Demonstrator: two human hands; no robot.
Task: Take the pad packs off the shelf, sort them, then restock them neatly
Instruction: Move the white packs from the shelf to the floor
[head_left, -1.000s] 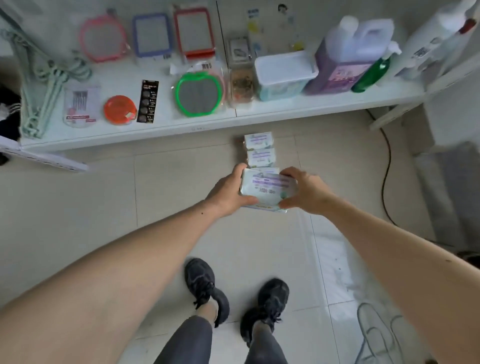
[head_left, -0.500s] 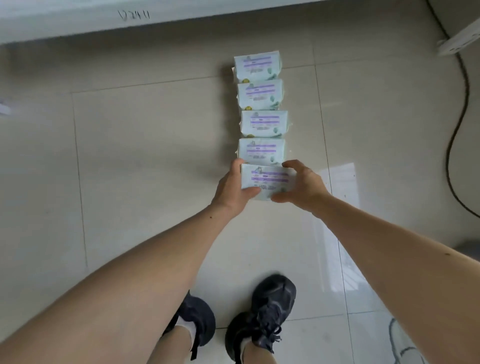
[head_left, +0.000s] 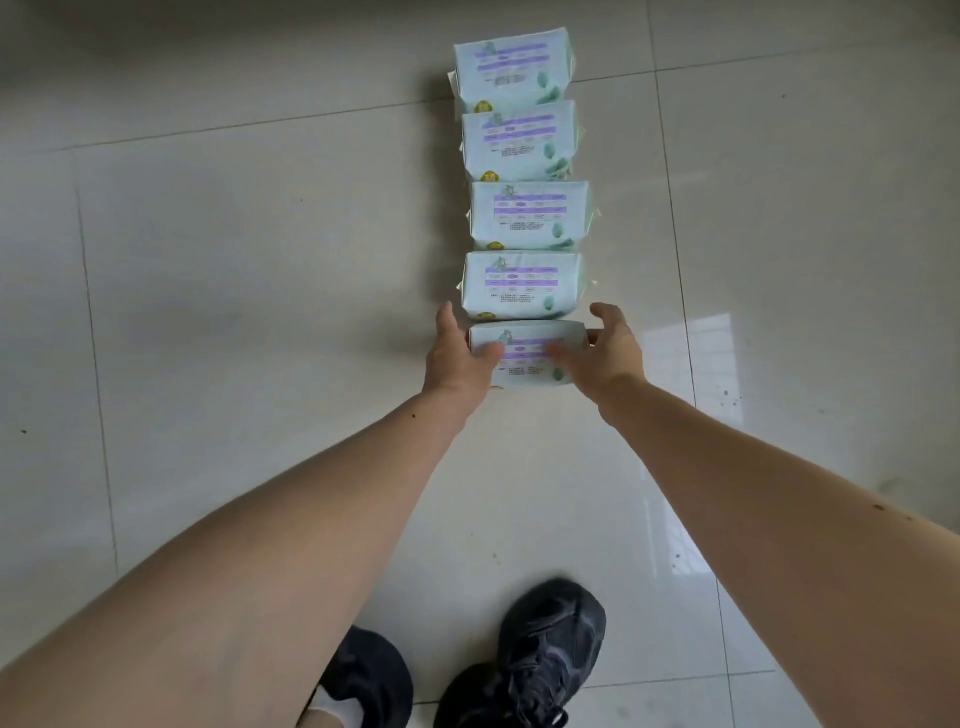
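Several pale green pad packs with purple bands lie in a straight row on the tiled floor, running away from me. The nearest pack (head_left: 524, 353) sits at the row's near end, touching the pack (head_left: 522, 285) behind it. My left hand (head_left: 457, 358) grips its left end, thumb on the top face. My right hand (head_left: 605, 353) grips its right end, thumb also on top and fingers spread along the side. The farthest pack (head_left: 511, 70) lies near the top of the view.
Glossy beige floor tiles (head_left: 234, 312) stretch to both sides of the row. My two dark shoes (head_left: 540, 654) stand at the bottom of the view, behind my forearms. The shelf is out of view.
I have bent down and lowered the held pack onto the floor at the near end of the row. The view tilted down, so the shelf left the frame.
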